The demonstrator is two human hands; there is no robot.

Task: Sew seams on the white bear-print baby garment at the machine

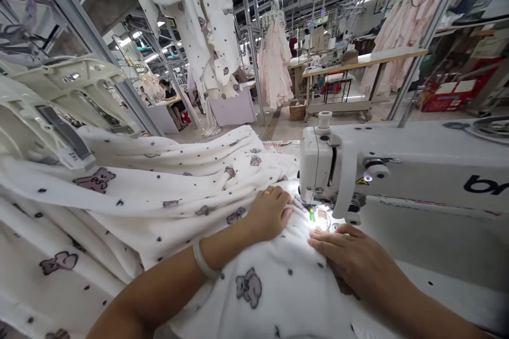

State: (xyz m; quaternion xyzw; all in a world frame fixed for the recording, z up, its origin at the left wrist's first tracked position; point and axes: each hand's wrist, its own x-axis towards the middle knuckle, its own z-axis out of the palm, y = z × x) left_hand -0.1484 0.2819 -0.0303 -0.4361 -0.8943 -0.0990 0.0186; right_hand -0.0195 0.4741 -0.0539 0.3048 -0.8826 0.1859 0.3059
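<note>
White fleece fabric (278,275) printed with bears and dots lies under the needle area of a white sewing machine (401,164) and spreads to the left. My left hand (270,213), with a ring and a bangle on the wrist, has its fingers curled on a fold of the fabric, just left of the presser foot. Stretched out, the fingers of my right hand (350,251) rest flat on the fabric's edge in front of the lit needle plate (324,218). A small green piece (312,215) shows at the presser foot, whose details are washed out by the lamp.
Cream hanger clamps (71,90) hold the fabric at the left; one is marked 2XL. More bear-print fabric (199,16) hangs ahead beside a metal post (250,42). Pink garments (274,58) hang farther back, near a worktable (366,61). A person (170,96) sits in the distance.
</note>
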